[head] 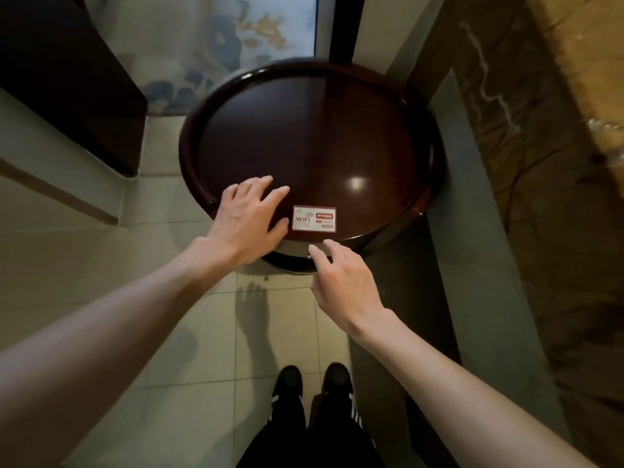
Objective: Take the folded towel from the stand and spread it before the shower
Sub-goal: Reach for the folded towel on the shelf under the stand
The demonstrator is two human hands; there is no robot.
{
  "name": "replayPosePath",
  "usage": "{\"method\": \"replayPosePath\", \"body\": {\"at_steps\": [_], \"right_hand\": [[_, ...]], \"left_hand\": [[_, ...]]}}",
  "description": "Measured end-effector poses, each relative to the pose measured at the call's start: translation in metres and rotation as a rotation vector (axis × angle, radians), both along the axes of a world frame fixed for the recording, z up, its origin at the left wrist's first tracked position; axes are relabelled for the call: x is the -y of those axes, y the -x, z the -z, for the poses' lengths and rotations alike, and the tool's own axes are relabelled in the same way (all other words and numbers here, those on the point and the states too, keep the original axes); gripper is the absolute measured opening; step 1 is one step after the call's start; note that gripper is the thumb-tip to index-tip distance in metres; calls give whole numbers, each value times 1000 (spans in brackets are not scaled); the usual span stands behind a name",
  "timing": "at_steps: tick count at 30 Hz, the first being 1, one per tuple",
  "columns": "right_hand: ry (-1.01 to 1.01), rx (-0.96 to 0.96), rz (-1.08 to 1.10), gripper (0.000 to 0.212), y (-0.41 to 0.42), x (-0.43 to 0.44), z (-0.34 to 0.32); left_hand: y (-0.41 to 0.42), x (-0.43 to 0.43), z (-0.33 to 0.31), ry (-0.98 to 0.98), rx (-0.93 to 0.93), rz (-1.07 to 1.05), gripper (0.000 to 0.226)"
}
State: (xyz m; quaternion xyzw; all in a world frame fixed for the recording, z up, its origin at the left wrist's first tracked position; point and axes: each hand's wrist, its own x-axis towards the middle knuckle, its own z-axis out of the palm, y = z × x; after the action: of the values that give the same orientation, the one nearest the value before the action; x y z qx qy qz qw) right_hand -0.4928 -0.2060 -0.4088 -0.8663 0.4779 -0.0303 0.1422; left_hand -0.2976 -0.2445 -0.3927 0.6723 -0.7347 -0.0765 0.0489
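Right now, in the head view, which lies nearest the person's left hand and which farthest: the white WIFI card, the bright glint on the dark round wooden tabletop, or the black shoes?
1. White WIFI card, just right of the left hand.
2. Bright glint, further right on the dark round wooden tabletop.
3. Black shoes, down on the tiled floor.

1. Both forearms bare to the edge of view; no sleeves, watch, bracelet or rings seen.
2. Left hand [251, 219]: bare, no glove; short plain nails.
3. Right hand [341, 282]: bare, no glove, likewise unadorned.
4. Trousers [314, 440]: black, loose at the ankle, with white stripes down the outer side of each leg.
5. Shoes [312, 380]: a black pair with rounded toes; laces and any markings too dark to tell.
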Motion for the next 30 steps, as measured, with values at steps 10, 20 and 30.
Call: {"method": "replayPosePath", "body": {"at_steps": [10,20,30], "right_hand": [[-50,-83,-51,43,1,22,113],[-32,-99,-54,28,-15,29,148],[-1,-216,-94,26,-27,39,158]], "left_hand": [[15,23,108,100,-42,29,49],[24,23,141,149,-57,-2,47],[23,21,148,192,-15,7,47]]}}
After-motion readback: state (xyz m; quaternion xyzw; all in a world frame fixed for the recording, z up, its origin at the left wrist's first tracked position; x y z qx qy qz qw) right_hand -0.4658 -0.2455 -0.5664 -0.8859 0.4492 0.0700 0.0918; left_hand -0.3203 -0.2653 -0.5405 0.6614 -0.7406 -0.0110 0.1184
